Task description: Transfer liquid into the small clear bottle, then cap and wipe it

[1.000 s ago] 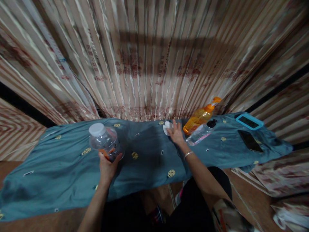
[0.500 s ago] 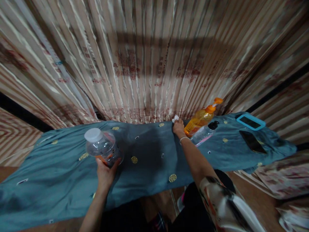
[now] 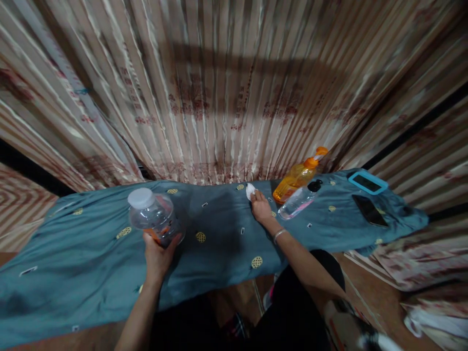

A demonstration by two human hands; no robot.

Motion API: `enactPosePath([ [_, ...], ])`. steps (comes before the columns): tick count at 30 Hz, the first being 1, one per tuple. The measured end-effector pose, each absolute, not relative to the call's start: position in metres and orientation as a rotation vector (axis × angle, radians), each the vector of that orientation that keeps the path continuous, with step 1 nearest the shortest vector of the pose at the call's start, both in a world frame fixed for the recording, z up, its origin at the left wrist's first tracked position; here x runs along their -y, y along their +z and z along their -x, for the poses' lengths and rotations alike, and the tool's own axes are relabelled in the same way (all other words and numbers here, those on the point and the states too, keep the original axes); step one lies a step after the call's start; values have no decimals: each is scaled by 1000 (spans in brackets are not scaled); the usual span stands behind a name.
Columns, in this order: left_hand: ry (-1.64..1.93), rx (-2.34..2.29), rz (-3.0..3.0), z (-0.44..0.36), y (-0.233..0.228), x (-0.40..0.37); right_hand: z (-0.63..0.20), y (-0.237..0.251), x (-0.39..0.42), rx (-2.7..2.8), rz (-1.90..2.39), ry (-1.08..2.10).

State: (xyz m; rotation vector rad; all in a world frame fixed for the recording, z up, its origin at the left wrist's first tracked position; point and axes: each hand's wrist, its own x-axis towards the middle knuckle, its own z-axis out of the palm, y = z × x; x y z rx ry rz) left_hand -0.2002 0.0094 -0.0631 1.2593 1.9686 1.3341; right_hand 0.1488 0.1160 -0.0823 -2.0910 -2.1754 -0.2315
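My left hand point(image 3: 158, 256) is wrapped round the lower part of a clear plastic jar point(image 3: 155, 214) with a white lid and an orange label, which stands on the teal cloth. Further right, my right hand point(image 3: 261, 207) has its fingers closed on a small crumpled white tissue point(image 3: 250, 191) just above or against the cloth; I cannot tell if they touch. Close to the right of that hand are an orange pump bottle point(image 3: 292, 183) and a clear bottle with a black pump point(image 3: 297, 202).
The teal cloth point(image 3: 215, 263) with pineapple prints covers a long narrow surface. At its right end lie a blue-framed phone-like object point(image 3: 367, 182) and a dark phone point(image 3: 370, 210). A striped curtain point(image 3: 219, 122) hangs right behind, with dark poles point(image 3: 32, 168) at the sides.
My right hand has moved left and nearer to me with the tissue, away from the bottles. The view has shifted slightly. My left hand still holds the jar.
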Motion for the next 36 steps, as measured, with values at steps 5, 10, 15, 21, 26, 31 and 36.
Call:
enactPosePath([
  [5,1336,-1951,-1248,196,-56,-7,-172,-74,-100,2062,2300,-272],
  [10,1341,-1950,-1262,197,-57,-7,-164,-77,-62,2031,2379,-252],
  [15,1391,-1908,-1321,197,-62,-7,-148,-75,-30,2039,2344,-215],
  [21,1385,-1919,-1339,197,-64,-7,-63,-72,-29,2160,2063,-139],
  [26,1425,-1890,-1311,198,-66,-8,33,-71,-8,2313,1695,-50],
  [31,1440,-1911,-1272,200,-70,-9,62,-72,27,2399,1396,56],
  [36,1449,-1889,-1293,199,-70,-8,1,-76,36,2466,1171,143],
])
